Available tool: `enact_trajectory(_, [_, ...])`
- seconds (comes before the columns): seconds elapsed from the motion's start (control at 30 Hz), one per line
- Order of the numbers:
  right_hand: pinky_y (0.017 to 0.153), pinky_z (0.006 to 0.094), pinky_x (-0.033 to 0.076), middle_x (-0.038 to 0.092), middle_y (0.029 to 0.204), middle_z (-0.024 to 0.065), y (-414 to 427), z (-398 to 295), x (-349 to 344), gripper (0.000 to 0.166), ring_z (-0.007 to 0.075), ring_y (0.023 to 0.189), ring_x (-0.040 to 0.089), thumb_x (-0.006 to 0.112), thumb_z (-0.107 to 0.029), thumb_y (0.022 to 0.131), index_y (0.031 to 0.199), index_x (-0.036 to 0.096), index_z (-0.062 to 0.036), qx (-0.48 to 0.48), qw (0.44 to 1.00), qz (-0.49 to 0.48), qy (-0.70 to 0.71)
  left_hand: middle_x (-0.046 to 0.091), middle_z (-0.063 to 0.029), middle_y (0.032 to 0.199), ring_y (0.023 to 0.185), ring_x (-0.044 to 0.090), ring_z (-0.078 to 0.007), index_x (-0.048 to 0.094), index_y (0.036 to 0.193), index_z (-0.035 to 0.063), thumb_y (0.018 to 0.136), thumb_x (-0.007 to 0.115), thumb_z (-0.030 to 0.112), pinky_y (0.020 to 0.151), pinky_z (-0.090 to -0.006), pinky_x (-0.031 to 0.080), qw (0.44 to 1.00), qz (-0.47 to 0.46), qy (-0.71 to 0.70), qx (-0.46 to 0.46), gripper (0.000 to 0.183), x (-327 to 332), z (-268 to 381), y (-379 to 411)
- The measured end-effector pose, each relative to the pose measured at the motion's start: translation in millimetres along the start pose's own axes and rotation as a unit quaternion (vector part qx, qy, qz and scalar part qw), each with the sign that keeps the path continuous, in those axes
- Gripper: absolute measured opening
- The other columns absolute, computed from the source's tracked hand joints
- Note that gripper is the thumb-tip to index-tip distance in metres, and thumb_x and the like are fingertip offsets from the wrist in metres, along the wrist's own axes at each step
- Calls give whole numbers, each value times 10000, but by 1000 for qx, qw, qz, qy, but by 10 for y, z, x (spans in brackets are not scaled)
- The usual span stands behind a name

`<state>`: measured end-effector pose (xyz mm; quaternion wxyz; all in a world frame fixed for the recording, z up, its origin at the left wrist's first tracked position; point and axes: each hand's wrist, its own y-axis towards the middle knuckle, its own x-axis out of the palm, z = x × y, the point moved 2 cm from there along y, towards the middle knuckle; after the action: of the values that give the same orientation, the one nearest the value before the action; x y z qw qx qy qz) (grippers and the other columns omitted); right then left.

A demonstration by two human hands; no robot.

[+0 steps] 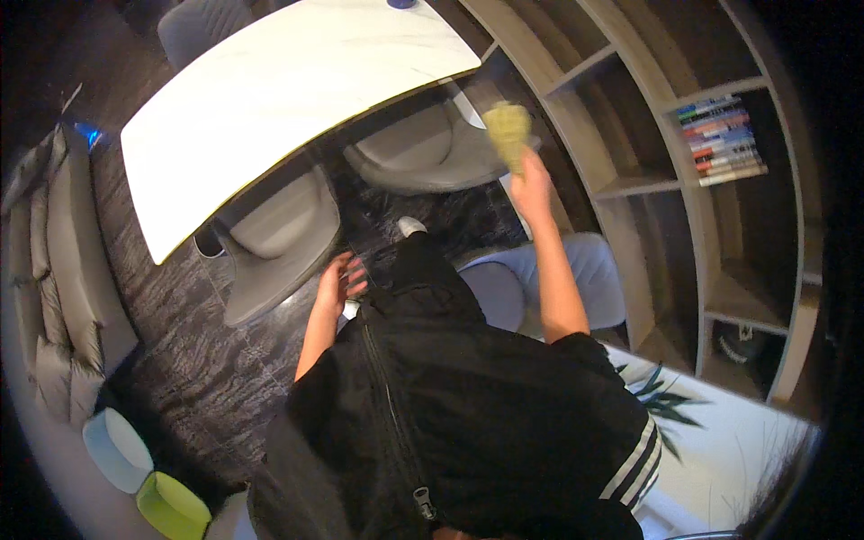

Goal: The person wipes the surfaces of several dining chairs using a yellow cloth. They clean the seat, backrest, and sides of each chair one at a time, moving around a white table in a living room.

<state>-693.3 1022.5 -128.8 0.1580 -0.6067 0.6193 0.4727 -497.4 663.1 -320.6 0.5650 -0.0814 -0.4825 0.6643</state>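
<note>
My right hand (530,185) is stretched forward and closed on the lower end of a yellowish bunched cloth (507,128). Motion blur hides the cloth's finer detail. It is held up beside the right end of a white marble-patterned table (297,101), over a grey chair (432,145). Low in front of my body hangs my left hand (343,278), fingers apart and holding nothing. Closest to that hand is another grey chair (283,229), partly under the table's edge.
Along the right runs a wooden shelf unit (682,196) with a stack of thin cases or books (723,138). A blue-grey chair (580,277) stands under my right forearm. A grey sofa (84,270), coloured seats (172,503) and a plant (665,401) lie farther out.
</note>
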Motion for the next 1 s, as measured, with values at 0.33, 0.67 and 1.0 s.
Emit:
enact_trajectory(0.33, [1008,501,406,585,1285,136,514,168,1121,513,362,1190,551,561,-523,907,1279,606,-172,-121,870,-471,87,432,-182,1449,1313,439,-426,425,1424,116,947,390,609,1015,-681,383,941,-131,-306,-56,686,2165,371,1267])
enact_trajectory(0.67, [873,505,483,602,1115,153,636,669,1440,323,371,1038,609,541,-364,942,1093,598,-84,0,882,-468,55,408,-171,1503,1389,355,-384,369,1458,46,883,462,638,1100,-679,197,860,-32,-509,-11,831,2344,444,1201])
enact_trajectory(1.0, [882,477,478,642,1054,145,1416,2198,604,274,348,1006,605,549,-272,915,951,710,-55,-66,895,-436,-76,478,-171,1413,1257,489,-388,414,1386,30,944,525,380,985,-612,398,916,0,-401,14,575,2721,499,1335])
